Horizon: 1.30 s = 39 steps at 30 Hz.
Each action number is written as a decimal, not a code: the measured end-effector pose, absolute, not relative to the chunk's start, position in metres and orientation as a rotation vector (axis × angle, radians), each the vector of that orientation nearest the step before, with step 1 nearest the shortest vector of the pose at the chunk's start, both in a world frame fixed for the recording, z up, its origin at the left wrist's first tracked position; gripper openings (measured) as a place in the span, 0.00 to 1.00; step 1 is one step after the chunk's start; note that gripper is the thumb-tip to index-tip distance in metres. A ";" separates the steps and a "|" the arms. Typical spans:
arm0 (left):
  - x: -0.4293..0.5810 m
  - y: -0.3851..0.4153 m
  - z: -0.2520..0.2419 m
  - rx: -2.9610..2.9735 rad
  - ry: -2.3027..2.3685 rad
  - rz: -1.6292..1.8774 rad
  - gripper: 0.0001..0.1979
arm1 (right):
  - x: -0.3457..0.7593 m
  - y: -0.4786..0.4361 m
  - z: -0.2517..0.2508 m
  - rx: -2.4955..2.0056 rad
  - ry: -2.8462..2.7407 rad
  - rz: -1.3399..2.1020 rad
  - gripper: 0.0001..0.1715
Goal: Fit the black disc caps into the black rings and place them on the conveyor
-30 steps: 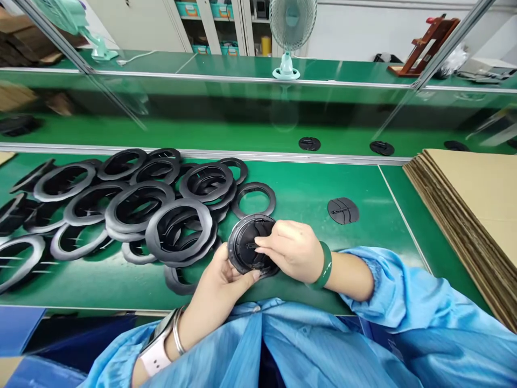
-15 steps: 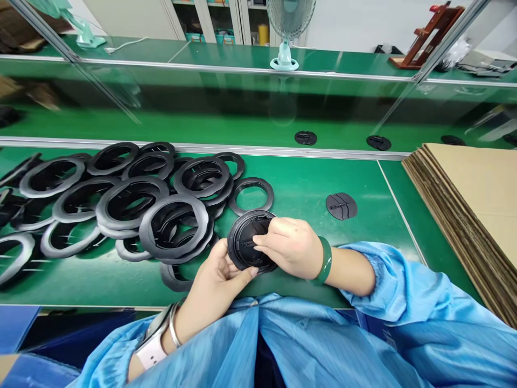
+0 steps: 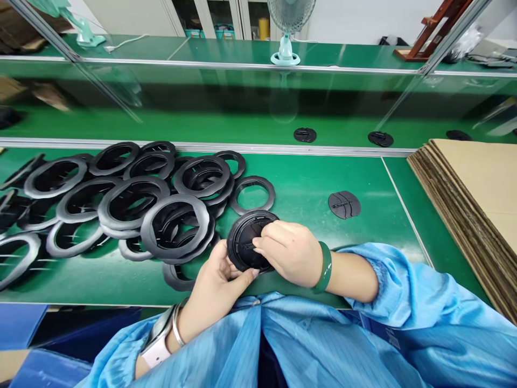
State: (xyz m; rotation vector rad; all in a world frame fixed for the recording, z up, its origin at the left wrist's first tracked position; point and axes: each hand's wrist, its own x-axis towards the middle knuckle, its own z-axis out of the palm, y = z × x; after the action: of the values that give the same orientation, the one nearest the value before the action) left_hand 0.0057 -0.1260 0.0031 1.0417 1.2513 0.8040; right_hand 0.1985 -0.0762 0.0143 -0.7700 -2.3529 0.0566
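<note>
Head view: a person in a blue smock holds a round black plastic disc (image 3: 247, 243) just above the near edge of the green counter (image 3: 307, 186), between both hands. The left hand (image 3: 216, 283) cups the disc from below and to the left, its thumb closed along the lower rim. The right hand (image 3: 291, 252) lies over the disc's right half, fingers (image 3: 264, 247) curled narrow and pressed onto the ribbed middle. Both hands touch the disc; neither is nearer than the other. Being round, the disc has no long axis; it is tilted, its recessed face turned up and toward the wearer, its far rim raised. Whether a separate insert sits under the right fingers cannot be told.

Just left of the hands, a heap of black rings (image 3: 121, 199) covers the counter, the nearest ring (image 3: 177, 229) almost touching the disc. A flat black insert (image 3: 344, 205) lies alone, well apart to the right. Stacked cardboard sheets (image 3: 472, 205) fill the right edge. A small fan (image 3: 287, 32) stands on the far shelf.
</note>
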 end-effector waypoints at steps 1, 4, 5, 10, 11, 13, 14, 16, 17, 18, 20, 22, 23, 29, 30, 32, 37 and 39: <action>0.006 -0.126 0.003 1.034 1.249 0.807 0.25 | 0.198 -0.076 0.014 -0.778 -2.362 0.059 0.19; 0.005 -0.127 0.003 1.018 1.259 0.817 0.25 | 0.199 -0.076 0.013 -0.764 -2.362 0.086 0.19; 0.005 -0.127 0.003 1.020 1.263 0.819 0.25 | 0.200 -0.076 0.013 -0.760 -2.356 0.095 0.18; 0.006 -0.128 0.002 1.052 1.260 0.809 0.25 | 0.198 -0.077 0.012 -0.790 -2.365 0.106 0.17; 0.006 -0.128 0.003 1.058 1.265 0.812 0.25 | 0.198 -0.078 0.013 -0.795 -2.370 0.108 0.17; 0.007 -0.129 0.003 1.068 1.275 0.821 0.25 | 0.196 -0.080 0.013 -0.815 -2.374 0.103 0.18; 0.007 -0.129 0.003 1.073 1.279 0.825 0.25 | 0.196 -0.081 0.014 -0.826 -2.380 0.095 0.18; 0.007 -0.130 0.003 1.083 1.286 0.828 0.26 | 0.194 -0.083 0.014 -0.846 -2.397 0.069 0.19; 0.007 -0.131 0.002 1.091 1.289 0.827 0.26 | 0.193 -0.084 0.014 -0.855 -2.408 0.058 0.19; 0.007 -0.131 0.002 1.101 1.291 0.825 0.26 | 0.193 -0.084 0.015 -0.860 -2.420 0.052 0.19; 0.007 -0.132 0.000 1.118 1.286 0.819 0.26 | 0.192 -0.085 0.016 -0.858 -2.443 0.055 0.19; 0.008 -0.132 0.000 1.109 1.260 0.828 0.26 | 0.193 -0.084 0.020 -0.843 -2.452 0.064 0.19; 0.009 -0.132 0.001 1.088 1.236 0.844 0.26 | 0.195 -0.083 0.022 -0.827 -2.435 0.069 0.18; 0.012 -0.127 0.012 0.951 1.138 1.042 0.31 | 0.206 -0.069 0.029 -1.005 -1.958 0.433 0.18; 0.012 -0.127 0.012 0.945 1.141 1.052 0.33 | 0.207 -0.066 0.027 -1.067 -1.896 0.593 0.18; 0.011 -0.129 0.010 0.934 1.134 1.025 0.39 | 0.205 -0.062 0.019 -1.137 -1.802 0.895 0.15; 0.007 -0.133 0.003 1.044 1.111 0.959 0.39 | 0.195 -0.062 0.006 -1.145 -1.604 1.144 0.07; 0.006 -0.134 0.003 1.136 1.193 0.936 0.33 | 0.193 -0.065 0.005 -1.143 -1.552 1.169 0.09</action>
State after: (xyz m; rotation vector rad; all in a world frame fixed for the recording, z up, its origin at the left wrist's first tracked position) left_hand 0.0060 -0.1337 0.0027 1.1364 1.1926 0.9358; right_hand 0.1926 -0.0654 0.0046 -1.1432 -1.5521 1.1686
